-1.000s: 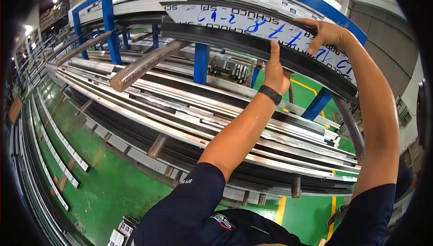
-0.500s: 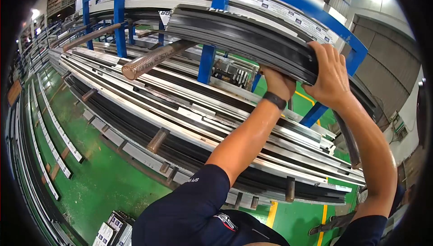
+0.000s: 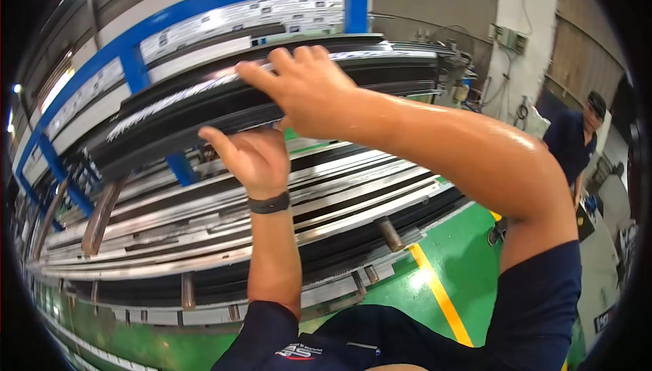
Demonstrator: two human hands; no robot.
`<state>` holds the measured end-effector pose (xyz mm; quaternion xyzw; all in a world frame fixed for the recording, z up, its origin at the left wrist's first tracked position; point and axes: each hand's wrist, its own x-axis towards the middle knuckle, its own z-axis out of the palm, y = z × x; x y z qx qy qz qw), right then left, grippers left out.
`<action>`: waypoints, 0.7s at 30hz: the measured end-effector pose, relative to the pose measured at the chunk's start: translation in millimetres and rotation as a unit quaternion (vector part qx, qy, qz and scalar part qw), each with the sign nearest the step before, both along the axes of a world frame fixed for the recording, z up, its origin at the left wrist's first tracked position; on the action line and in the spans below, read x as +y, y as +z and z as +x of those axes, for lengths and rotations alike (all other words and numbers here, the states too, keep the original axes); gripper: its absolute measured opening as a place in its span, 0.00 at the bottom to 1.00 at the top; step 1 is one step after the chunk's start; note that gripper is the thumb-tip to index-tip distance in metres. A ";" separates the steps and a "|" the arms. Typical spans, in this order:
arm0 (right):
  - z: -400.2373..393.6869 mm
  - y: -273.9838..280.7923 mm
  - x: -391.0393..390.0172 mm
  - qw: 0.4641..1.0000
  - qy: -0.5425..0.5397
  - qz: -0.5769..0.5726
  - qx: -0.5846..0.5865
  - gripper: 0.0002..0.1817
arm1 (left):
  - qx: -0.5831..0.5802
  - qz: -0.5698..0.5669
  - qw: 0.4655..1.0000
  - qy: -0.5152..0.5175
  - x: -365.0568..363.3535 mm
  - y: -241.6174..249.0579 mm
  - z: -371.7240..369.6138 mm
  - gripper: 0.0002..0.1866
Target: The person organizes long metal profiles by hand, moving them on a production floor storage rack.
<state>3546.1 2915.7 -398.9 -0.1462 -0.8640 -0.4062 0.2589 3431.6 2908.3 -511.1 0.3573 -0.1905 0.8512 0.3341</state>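
Long black metal profiles (image 3: 190, 109) run across the upper part of the view, on the rack's upper level. My right hand (image 3: 309, 92) grips their near side, its fingers bent over the upper edge. Just below it, my left hand (image 3: 255, 157), with a dark band on the wrist, is at the underside of the same profiles. Its thumb sticks out to the left, and its other fingers are mostly hidden beneath the profiles. Both hands are close together. Motion smears the left part of the profiles.
A blue rack frame (image 3: 129, 65) stands behind the profiles, with round metal support arms (image 3: 103, 218) projecting toward me. Lower down lie many white and black profiles (image 3: 224, 225). On the right, a person (image 3: 570, 133) stands beyond a yellow floor line (image 3: 441, 296).
My view has turned right, bringing the wall and another person into sight. My right hand has shifted to lie over the profiles' near side, and my left thumb now shows below them.
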 end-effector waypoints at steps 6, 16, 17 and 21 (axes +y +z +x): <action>-18.9 13.0 9.9 0.997 0.022 -0.073 -0.014 0.50 | 0.001 -0.152 0.988 0.037 35.8 -1.9 -39.6 0.34; 236.3 -83.3 -151.2 0.865 0.455 0.027 0.209 0.23 | -0.034 -0.238 0.916 0.320 -100.3 -106.9 76.9 0.31; 269.1 -100.6 -153.8 0.863 0.453 0.026 0.220 0.22 | -0.063 -0.238 0.908 0.340 -117.5 -91.5 103.8 0.29; 450.3 -180.9 -131.5 0.941 0.188 -0.159 0.233 0.31 | 0.042 -0.215 0.815 0.536 -120.4 -98.6 204.0 0.37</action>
